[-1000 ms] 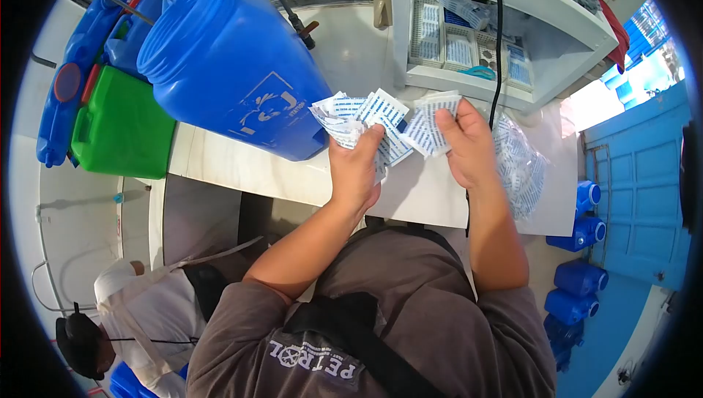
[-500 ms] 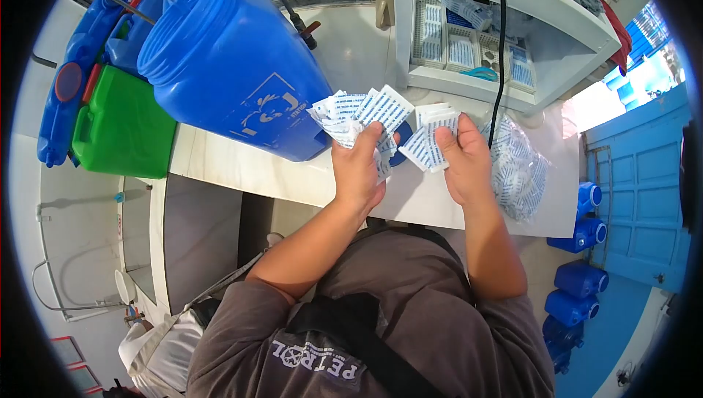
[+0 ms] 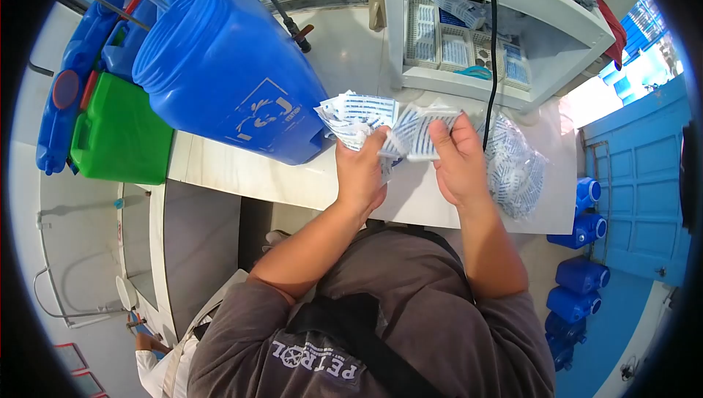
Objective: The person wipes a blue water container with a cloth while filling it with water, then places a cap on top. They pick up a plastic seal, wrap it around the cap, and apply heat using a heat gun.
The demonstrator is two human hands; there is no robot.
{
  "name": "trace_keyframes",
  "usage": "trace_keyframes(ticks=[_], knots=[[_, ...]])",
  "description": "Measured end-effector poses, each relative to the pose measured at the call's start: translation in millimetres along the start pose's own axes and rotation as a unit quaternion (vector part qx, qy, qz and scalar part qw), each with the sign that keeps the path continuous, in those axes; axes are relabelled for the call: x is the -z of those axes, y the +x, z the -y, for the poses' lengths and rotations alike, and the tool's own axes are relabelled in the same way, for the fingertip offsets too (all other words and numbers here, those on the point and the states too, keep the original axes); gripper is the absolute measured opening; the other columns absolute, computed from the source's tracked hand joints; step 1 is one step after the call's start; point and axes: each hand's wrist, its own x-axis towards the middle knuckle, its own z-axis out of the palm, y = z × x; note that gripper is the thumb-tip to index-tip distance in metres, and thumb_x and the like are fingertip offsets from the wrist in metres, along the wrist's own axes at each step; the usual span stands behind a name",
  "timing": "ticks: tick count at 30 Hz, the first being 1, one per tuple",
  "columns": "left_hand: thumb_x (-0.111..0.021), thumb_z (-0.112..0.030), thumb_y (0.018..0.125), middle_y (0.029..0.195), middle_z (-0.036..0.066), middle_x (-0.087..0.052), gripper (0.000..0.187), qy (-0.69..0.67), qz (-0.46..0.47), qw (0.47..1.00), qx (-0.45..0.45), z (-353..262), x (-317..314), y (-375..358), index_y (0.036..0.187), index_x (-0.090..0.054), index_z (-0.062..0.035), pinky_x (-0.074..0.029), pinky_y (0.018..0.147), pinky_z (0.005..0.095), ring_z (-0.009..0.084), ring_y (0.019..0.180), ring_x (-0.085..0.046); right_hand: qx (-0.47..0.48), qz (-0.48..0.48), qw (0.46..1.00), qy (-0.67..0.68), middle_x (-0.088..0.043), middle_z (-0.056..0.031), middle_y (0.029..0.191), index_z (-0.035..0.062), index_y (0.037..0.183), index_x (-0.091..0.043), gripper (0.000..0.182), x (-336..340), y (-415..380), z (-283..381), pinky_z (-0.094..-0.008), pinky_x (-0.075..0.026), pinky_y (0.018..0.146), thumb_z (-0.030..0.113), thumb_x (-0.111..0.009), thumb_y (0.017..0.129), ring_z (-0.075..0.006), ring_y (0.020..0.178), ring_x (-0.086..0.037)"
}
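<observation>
White, blue-printed packets (image 3: 360, 114) fill 2 hands over the counter (image 3: 242, 172): the left hand's fingers (image 3: 360, 171) pinch a fanned bunch beside the big blue container (image 3: 234, 76); the right hand's (image 3: 461, 160) grip others, seemingly touching that bunch.

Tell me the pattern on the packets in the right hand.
The packets are white with blue printed lines, clearest in the head view.

Far-left blue jug (image 3: 242, 68): plastic, smooth, semi-glossy. Green jug (image 3: 124, 131), left: same matl. Surface (image 3: 242, 171): smooth, glossy, stone-look. Bag (image 3: 516, 167), right: clear plastic, crinkled, shiny. Shirt (image 3: 395, 273), near: matt cloth.
</observation>
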Motion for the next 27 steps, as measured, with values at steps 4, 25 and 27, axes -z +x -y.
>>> trace_keyframes(ticks=[4,25,27], knots=[[-0.067,0.002,0.091,0.107,0.002,-0.066,0.036,0.045,0.004,0.999,-0.007,-4.5,0.5,-2.3,0.124,-0.053,-0.0061,-0.052,0.086,0.029,0.0121,0.094,-0.064,-0.016,-0.007,0.999,-0.029,-0.068,-0.0074,0.118,-0.0005,0.13,-0.055,0.029,17.5,11.0,21.9,-0.029,-0.053,0.091,0.013,-0.057,0.104,-0.0129,0.101,-0.066],[-0.067,0.003,0.088,0.108,0.006,-0.068,0.036,0.105,0.042,0.994,0.017,-11.4,12.8,1.1,0.122,-0.057,-0.0038,-0.056,0.083,0.0313,0.0168,0.095,-0.068,-0.057,0.065,0.991,-0.104,-0.07,-0.0066,0.112,-0.0007,0.127,-0.058,0.029,8.2,18.7,47.9,-0.0268,-0.054,0.085,0.01,-0.062,0.101,-0.0107,0.096,-0.066],[-0.069,0.004,0.087,0.113,0.005,-0.066,0.043,0.12,0.062,0.99,0.039,-12.0,11.4,-3.1,0.126,-0.052,-0.004,-0.053,0.089,0.0294,0.0129,0.101,-0.065,-0.089,0.091,0.983,-0.13,-0.07,-0.0064,0.111,-0.0013,0.127,-0.059,0.029,5.3,25.7,47.9,-0.0266,-0.054,0.084,0.011,-0.062,0.101,-0.0103,0.095,-0.066]])
